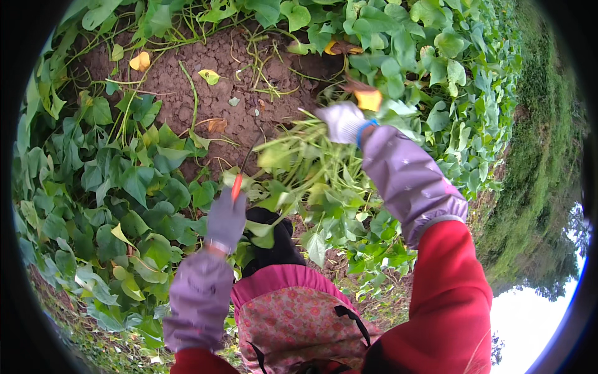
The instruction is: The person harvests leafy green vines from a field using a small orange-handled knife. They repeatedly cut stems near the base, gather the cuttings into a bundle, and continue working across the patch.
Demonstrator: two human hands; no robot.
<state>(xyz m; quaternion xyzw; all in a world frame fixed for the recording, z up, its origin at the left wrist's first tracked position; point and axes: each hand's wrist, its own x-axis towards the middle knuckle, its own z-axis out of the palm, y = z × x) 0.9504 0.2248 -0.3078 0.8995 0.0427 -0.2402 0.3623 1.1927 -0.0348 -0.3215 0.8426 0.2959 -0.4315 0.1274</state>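
My left hand, in a grey glove, grips the orange handle of a sickle. Its thin dark blade points away from me over the soil and beside cut-looking stems. My right hand, in a white knit glove with a blue cuff, is closed around a bundle of green leafy vines, probably sweet potato. The bundle hangs toward me from the fist and is partly blurred. A yellow and brown withered leaf shows just beyond that fist.
Bare reddish-brown soil lies ahead, with loose stems and a yellow leaf on it. Dense vine foliage covers the left side, and more grows at right. A grassy bank rises farther right. My dark shoe stands among leaves.
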